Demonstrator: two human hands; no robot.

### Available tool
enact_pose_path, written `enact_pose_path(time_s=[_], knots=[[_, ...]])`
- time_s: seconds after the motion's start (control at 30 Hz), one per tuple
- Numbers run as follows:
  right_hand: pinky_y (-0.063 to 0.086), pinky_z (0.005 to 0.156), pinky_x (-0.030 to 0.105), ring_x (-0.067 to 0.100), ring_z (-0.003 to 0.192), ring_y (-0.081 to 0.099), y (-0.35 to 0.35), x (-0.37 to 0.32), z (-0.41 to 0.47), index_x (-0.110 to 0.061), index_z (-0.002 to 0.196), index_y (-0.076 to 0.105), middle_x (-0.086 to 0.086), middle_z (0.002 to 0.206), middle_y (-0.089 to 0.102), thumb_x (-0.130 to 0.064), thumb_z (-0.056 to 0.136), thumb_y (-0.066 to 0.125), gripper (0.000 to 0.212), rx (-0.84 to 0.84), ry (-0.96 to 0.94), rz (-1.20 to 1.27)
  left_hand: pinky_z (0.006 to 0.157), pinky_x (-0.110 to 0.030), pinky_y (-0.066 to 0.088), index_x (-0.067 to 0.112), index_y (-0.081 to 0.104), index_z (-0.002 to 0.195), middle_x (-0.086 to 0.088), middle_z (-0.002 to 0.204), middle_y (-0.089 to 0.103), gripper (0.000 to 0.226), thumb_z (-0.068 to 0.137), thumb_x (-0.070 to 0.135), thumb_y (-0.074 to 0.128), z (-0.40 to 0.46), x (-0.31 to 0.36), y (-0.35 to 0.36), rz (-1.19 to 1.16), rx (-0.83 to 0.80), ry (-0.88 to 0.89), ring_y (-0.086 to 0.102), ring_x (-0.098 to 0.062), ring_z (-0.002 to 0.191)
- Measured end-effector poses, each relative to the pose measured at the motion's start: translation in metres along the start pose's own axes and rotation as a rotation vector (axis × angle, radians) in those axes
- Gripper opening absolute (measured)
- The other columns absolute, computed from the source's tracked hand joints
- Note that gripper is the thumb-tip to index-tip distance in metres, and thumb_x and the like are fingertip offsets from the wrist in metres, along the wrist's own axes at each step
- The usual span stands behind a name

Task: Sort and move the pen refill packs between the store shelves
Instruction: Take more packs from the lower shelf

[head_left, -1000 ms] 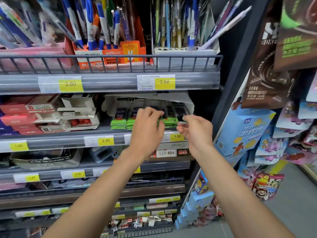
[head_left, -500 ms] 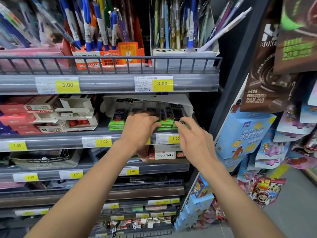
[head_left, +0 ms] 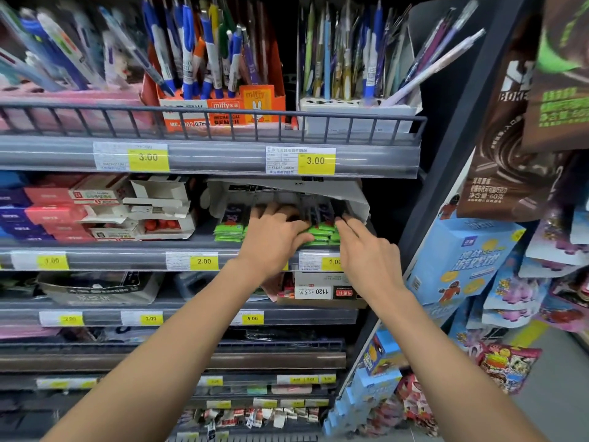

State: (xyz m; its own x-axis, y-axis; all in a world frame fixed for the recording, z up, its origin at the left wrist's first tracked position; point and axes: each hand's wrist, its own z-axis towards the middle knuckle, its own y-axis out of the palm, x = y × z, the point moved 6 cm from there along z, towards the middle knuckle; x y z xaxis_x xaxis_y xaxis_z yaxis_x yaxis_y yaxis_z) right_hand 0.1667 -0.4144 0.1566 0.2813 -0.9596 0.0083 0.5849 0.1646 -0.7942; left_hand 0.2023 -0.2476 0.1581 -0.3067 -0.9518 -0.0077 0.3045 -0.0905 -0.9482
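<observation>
Reaching into the white display box [head_left: 357,199] at centre frame, you have your left hand [head_left: 274,240] lying over the stacked green-edged refill packs [head_left: 228,232], fingers curled down onto them. Your right hand [head_left: 366,250] touches the stack's right end with fingers extended and slightly spread. The packs sit on the second shelf [head_left: 127,258], under the box's flap. They look light, thin, glossy and likely slippery, so take several together by the short edges and squeeze them flat.
</observation>
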Motion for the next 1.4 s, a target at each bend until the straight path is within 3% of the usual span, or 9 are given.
enact_pose_path(time_s=[0.1,0.2,0.27,0.37,0.5,0.7,0.87,1.07,1.4], knots=[[0.048,0.045,0.036,0.038,0.057,0.064,0.004,-0.002,-0.008,-0.010,0.140,0.058,0.003,0.143,0.060,-0.011,0.095,0.058,0.044,0.001,0.044,0.025,0.107,-0.056,0.037,0.033,0.064,0.138,-0.007,0.130,0.068,0.046,0.106,0.057,0.042,-0.005,0.001,-0.004,0.016,0.018,-0.029,0.053,-0.036,0.128],[0.048,0.041,0.032,0.028,0.055,0.062,-0.001,-0.019,-0.022,-0.007,0.134,0.062,0.007,0.147,0.057,-0.011,0.093,0.055,0.042,0.125,0.031,0.133,0.097,-0.056,0.043,0.017,0.073,0.126,-0.017,0.115,0.069,0.033,0.102,0.038,0.064,-0.029,-0.004,-0.019,-0.101,0.289,0.007,0.061,-0.042,0.113],[0.049,0.043,0.032,0.023,0.065,0.064,0.001,-0.046,-0.034,-0.009,0.127,0.065,0.009,0.141,0.059,-0.014,0.096,0.046,0.037,0.167,-0.054,0.222,0.094,-0.052,0.044,0.012,0.075,0.117,-0.016,0.117,0.068,0.025,0.099,0.028,0.069,-0.060,-0.021,-0.025,-0.173,0.497,-0.010,0.060,-0.038,0.112],[0.057,0.059,0.037,0.025,0.092,0.063,0.016,-0.098,-0.048,-0.008,0.118,0.067,0.010,0.122,0.061,-0.013,0.096,0.048,0.029,0.188,-0.170,0.403,0.089,-0.045,0.042,0.013,0.071,0.114,-0.011,0.123,0.064,0.019,0.102,0.026,0.063,-0.122,-0.066,-0.019,-0.202,0.604,-0.119,0.059,-0.032,0.113],[0.054,0.076,0.042,0.030,0.097,0.060,0.046,-0.195,-0.056,-0.003,0.110,0.071,0.011,0.108,0.063,-0.010,0.093,0.052,0.026,0.109,-0.279,0.578,0.085,-0.047,0.051,0.011,0.072,0.111,-0.009,0.117,0.064,0.022,0.103,0.026,0.058,-0.222,-0.159,0.002,-0.185,0.510,-0.335,0.060,-0.030,0.106],[0.056,0.080,0.043,0.029,0.100,0.061,0.095,-0.372,-0.046,-0.007,0.108,0.071,0.007,0.105,0.065,-0.002,0.083,0.070,0.026,-0.130,-0.371,0.702,0.083,-0.048,0.055,0.011,0.075,0.113,-0.007,0.106,0.068,0.022,0.101,0.023,0.060,-0.342,-0.334,0.030,-0.170,0.318,-0.663,0.061,-0.032,0.101],[0.047,0.100,0.039,0.029,0.116,0.058,0.148,-0.521,-0.024,-0.010,0.123,0.067,0.007,0.122,0.065,-0.015,0.092,0.063,0.032,-0.350,-0.349,0.708,0.099,-0.050,0.050,0.013,0.066,0.134,-0.016,0.134,0.063,0.036,0.105,0.030,0.056,-0.390,-0.469,0.047,-0.158,0.091,-0.741,0.057,-0.039,0.121],[0.039,0.111,0.038,0.028,0.132,0.048,0.206,-0.654,0.020,-0.010,0.143,0.053,0.008,0.140,0.054,-0.030,0.102,0.054,0.046,-0.502,-0.219,0.691,0.109,-0.050,0.045,0.013,0.057,0.146,-0.024,0.154,0.044,0.046,0.102,0.027,0.058,-0.394,-0.576,0.045,-0.183,-0.026,-0.729,0.042,-0.043,0.141],[0.055,0.081,0.042,0.036,0.108,0.066,0.257,-0.729,0.059,-0.011,0.134,0.059,0.013,0.119,0.071,-0.059,0.095,0.058,0.061,-0.467,0.024,0.341,0.099,-0.057,0.051,0.003,0.069,0.130,-0.031,0.133,0.060,0.040,0.091,0.012,0.069,-0.395,-0.664,0.046,-0.107,0.044,-0.641,0.056,-0.051,0.122]])
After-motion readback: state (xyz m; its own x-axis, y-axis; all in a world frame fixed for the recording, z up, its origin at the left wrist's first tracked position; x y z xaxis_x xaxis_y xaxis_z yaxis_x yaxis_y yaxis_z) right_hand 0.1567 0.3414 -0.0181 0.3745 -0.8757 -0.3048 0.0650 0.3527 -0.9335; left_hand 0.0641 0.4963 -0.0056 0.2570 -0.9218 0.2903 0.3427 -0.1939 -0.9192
